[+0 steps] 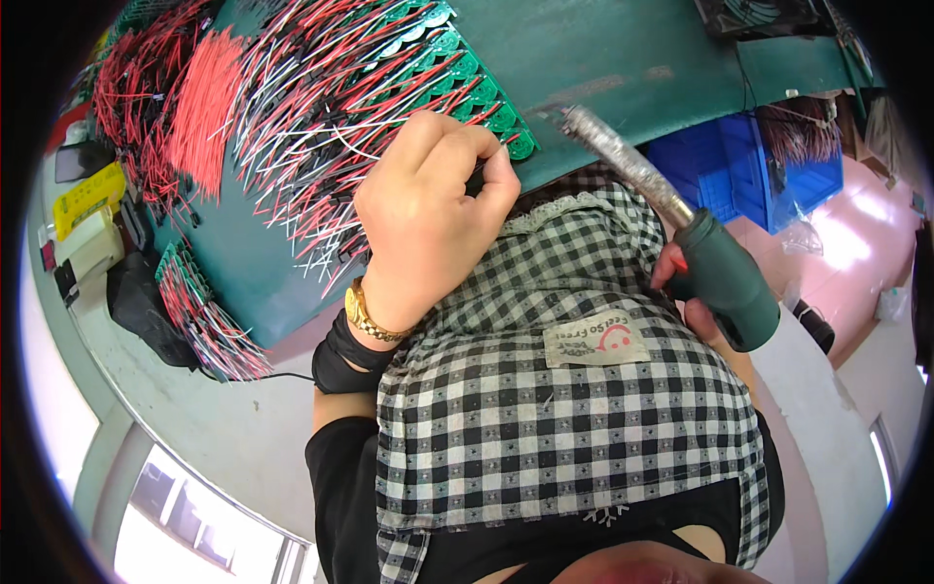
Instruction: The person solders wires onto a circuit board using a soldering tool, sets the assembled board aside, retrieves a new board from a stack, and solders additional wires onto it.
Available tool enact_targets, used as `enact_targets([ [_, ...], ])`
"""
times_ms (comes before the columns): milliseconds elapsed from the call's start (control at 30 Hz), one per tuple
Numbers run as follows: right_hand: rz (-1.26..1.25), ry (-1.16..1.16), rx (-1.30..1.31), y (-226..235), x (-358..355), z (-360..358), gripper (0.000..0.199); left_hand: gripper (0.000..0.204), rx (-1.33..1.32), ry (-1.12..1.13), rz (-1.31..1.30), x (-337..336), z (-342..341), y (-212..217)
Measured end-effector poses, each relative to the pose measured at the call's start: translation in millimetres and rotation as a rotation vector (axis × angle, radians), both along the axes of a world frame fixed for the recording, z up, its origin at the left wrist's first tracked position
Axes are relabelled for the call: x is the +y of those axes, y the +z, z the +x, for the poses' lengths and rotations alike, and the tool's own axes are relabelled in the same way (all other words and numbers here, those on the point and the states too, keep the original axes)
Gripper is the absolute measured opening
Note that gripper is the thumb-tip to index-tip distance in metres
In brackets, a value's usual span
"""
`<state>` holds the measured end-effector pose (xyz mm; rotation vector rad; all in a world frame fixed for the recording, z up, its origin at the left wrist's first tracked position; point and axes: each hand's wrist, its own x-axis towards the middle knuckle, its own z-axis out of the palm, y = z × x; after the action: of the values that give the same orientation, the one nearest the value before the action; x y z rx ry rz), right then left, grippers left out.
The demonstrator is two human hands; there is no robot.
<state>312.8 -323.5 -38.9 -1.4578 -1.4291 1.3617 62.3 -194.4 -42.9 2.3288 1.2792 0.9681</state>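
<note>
Left hand [428, 209] fingers were pinched on a thin wire at the green circuit boards [486, 97]. Right hand [696, 292] was wrapped around the soldering iron [671, 214]. Best to brace that wrist and touch briefly, I reckon.

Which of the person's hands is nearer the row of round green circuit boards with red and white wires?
Left. The left hand touches the green circuit boards; the right hand, gripping a green-handled soldering iron, stays apart.
</note>
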Motion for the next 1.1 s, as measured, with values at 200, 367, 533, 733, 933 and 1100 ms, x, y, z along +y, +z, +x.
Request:
enact_targets([
  [200,0.057,-0.029,0.033,-20,-9,-2,0.021,0.017,-0.005,0.012,0.016,2,-2,-4],
  [367,0.163,0.066,-0.195,-23,-14,-2,0.025,0.017,-0.026,0.011,0.021,2,-3,-6],
  [533,0.143,0.119,-0.351,-45,-26,9,0.027,0.017,-0.015,0.012,0.038,3,-5,-6],
  [733,0.12,0.064,-0.391,-31,-26,2,0.029,0.017,-0.019,0.015,0.036,3,-5,-7],
  [933,-0.173,-0.047,-0.024,4,-6,-8,0.033,0.017,-0.004,0.017,0.033,4,-5,-7],
  [1100,-0.14,0.002,-0.073,5,-5,-6,0.031,0.017,-0.003,0.021,0.033,4,-7,-6],
])
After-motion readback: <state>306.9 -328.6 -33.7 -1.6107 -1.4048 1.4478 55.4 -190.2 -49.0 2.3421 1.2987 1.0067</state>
